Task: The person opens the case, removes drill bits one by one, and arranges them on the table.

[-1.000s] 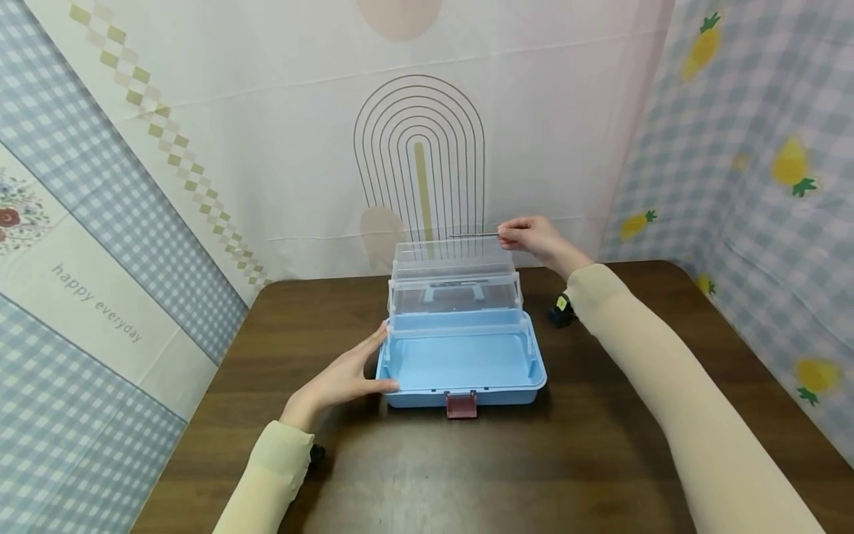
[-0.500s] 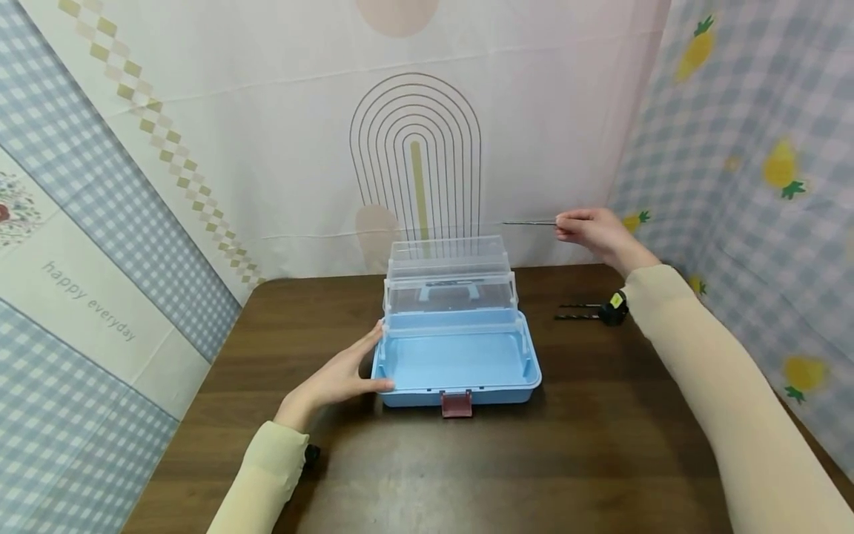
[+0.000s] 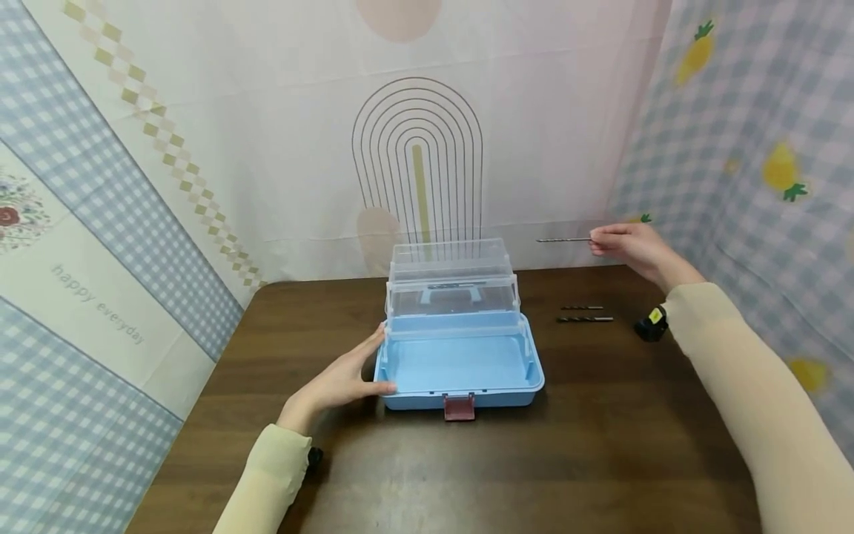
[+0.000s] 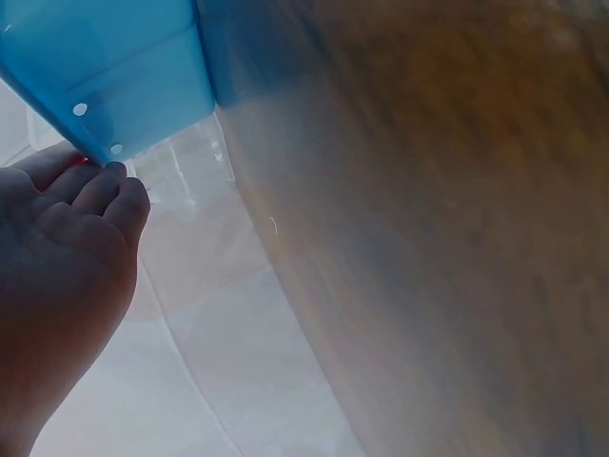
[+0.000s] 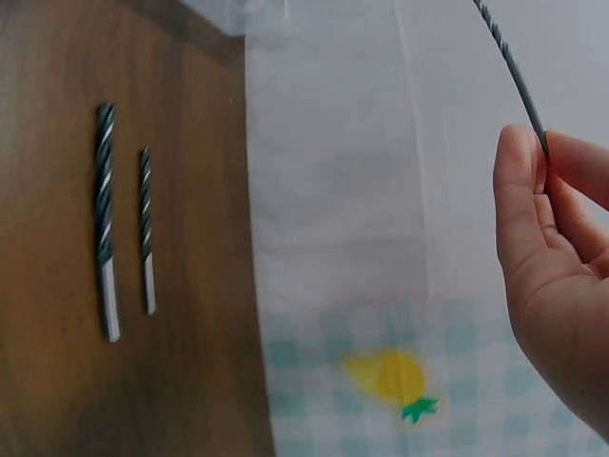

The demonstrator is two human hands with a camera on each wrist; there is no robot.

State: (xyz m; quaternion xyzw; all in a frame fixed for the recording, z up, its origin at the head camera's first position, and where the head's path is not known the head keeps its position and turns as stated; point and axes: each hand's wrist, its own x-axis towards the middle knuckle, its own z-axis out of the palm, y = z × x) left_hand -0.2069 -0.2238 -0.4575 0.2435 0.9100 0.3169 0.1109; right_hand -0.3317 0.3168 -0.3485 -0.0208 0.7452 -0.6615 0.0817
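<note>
A blue toolbox with raised clear trays stands unfolded on the table. My left hand holds its left side, thumb over the front rim; in the left wrist view the bent fingers meet the blue wall. Off to the right, my right hand pinches a thin drill bit by its end, the fluted part pointing left. Below it, a thicker drill bit and a shorter one lie side by side on the wood. A dark, slender piece shows through the clear tray.
The brown wooden table reaches back to a patterned cloth wall. A checked cloth with pineapples hangs on the right. The toolbox's maroon latch hangs down at the front.
My right hand has carried the thin drill bit rightward, from above the clear trays to beyond the toolbox, then slightly lower. My left hand has stayed on the toolbox.
</note>
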